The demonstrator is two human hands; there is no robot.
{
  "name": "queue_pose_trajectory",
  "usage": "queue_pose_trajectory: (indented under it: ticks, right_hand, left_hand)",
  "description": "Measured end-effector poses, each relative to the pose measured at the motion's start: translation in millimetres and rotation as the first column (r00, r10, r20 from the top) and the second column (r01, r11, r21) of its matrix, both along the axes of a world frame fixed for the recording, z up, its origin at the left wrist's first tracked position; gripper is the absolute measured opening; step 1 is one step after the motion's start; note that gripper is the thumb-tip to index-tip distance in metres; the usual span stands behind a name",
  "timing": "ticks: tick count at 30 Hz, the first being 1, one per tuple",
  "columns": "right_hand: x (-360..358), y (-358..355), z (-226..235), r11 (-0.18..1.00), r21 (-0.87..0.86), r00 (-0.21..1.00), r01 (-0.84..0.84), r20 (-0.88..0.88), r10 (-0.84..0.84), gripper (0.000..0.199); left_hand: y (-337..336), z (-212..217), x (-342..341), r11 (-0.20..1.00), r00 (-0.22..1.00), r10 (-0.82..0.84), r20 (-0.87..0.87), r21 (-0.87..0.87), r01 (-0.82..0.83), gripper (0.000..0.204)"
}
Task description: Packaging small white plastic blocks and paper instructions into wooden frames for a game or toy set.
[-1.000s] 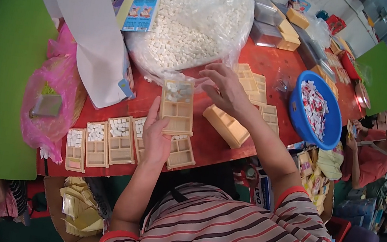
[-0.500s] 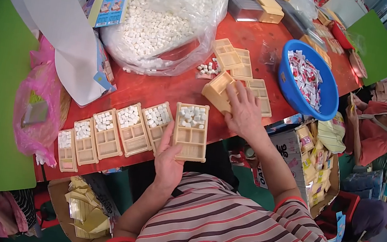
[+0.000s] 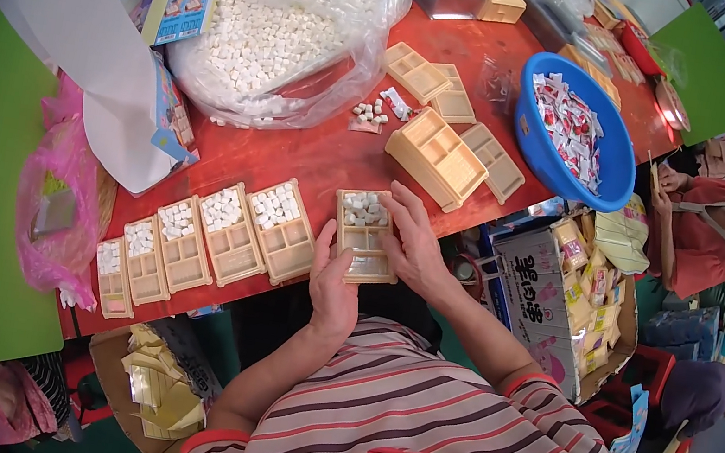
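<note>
At the table's front edge, a beige compartment tray (image 3: 370, 267) is held between both my hands, its far compartment filled with small white cubes (image 3: 365, 209). My left hand (image 3: 337, 284) grips its left side, the thumb standing up along the edge. On the opposite side, the fingers of my right hand (image 3: 416, 244) press against the rim. Left of it, several like trays stand in a slanting row, the nearest tray (image 3: 288, 253) also with white cubes at its far end. A stack of empty trays (image 3: 438, 158) sits beyond my right hand.
A big clear plastic bag (image 3: 271, 25) of white cubes lies at the back left. Right of the stack stands a blue basin (image 3: 612, 184) of small packets. Loose cubes (image 3: 370, 112) lie mid-table. Open cartons flank me below; another person (image 3: 709, 231) sits at far right.
My right hand has left the tray stack and come to the right side of the held tray. That tray has shifted slightly right. The view has moved a little.
</note>
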State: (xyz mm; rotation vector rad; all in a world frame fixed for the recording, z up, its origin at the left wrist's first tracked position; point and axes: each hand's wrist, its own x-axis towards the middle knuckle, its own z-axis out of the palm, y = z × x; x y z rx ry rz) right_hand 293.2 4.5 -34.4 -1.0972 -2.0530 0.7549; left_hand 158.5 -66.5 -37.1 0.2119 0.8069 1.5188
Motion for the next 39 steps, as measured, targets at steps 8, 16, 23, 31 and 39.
queue_pose_trajectory:
  ticks: [8,16,23,31,39]
  right_hand:
    - [-12,9,-17,0.991,0.127,0.992,0.044,0.111,-0.058,0.061]
    - [-33,33,-25,0.991,0.124,0.995,-0.048,0.093,0.037,0.064]
    - [-33,48,-12,0.989,-0.029,0.99,-0.144,-0.01,0.143,0.056]
    - [-31,40,-12,0.959,0.122,0.891,-0.256,0.416,0.185,0.075]
    - [-29,35,-9,0.926,0.147,0.765,-0.348,0.616,0.19,0.08]
  left_hand:
    - [-22,19,-12,0.986,0.985,-0.142,-0.102,-0.097,0.132,0.06]
    - [-47,39,-29,0.959,0.943,-0.268,-0.2,-0.155,0.239,0.07]
    - [-53,40,-60,0.898,0.684,-0.42,-0.597,-0.163,0.409,0.065]
    - [29,21,-69,0.942,-0.507,0.056,-0.86,-0.123,0.313,0.07]
    - [42,1,-72,0.891,-0.565,-0.008,-0.825,-0.262,0.37,0.07]
